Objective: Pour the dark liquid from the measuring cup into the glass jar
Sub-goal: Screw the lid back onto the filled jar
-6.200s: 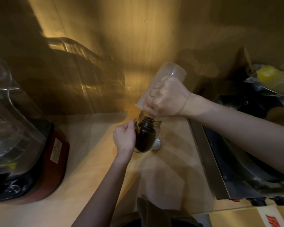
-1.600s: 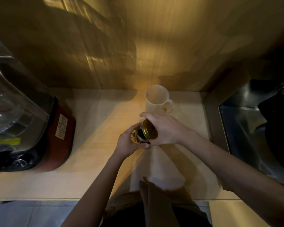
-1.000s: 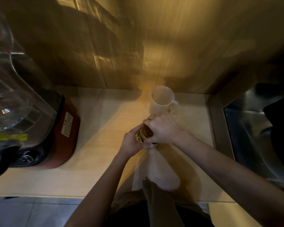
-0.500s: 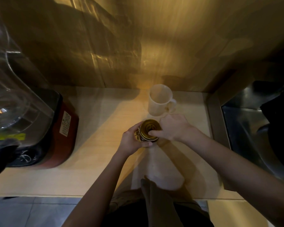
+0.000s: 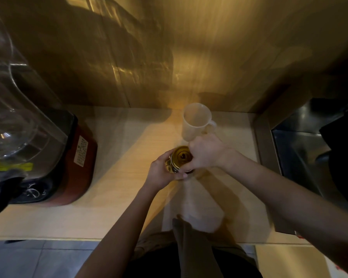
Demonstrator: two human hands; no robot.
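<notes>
**Lid gripped on the jar, cup set down behind it**

Since half a second ago, the right hand (image 5: pixel 206 152) has been brought back over the gold metal lid (image 5: pixel 181 155), which was then touched only by the fingertips; the lid's right side is now covered by curled fingers closed on its rim. Compared with the earliest frame, the translucent white plastic measuring cup (image 5: pixel 196 122) has been set down upright, and no liquid can be seen in it.

A pale, wood-patterned worktop (image 5: pixel 117 161) is seen from above, bounded at the back by a glossy golden-brown wall panel (image 5: pixel 189 57) in which warm light is reflected. Grey floor tiles (image 5: pixel 38 259) are seen below the worktop's front edge. Towards the left edge a blender with a dark red base and a clear jug (image 5: pixel 48 149) is stood. Beyond the right edge a dark metal hob or sink recess (image 5: pixel 301 155) is set; which it is cannot be told.

The small clear glass jar (image 5: pixel 174 167) is held near the middle of the worktop, just in front of the measuring cup. Its side is wrapped by the left hand (image 5: pixel 162 171), fingers closed around the glass. Its contents are hidden by the lid and hands.
</notes>
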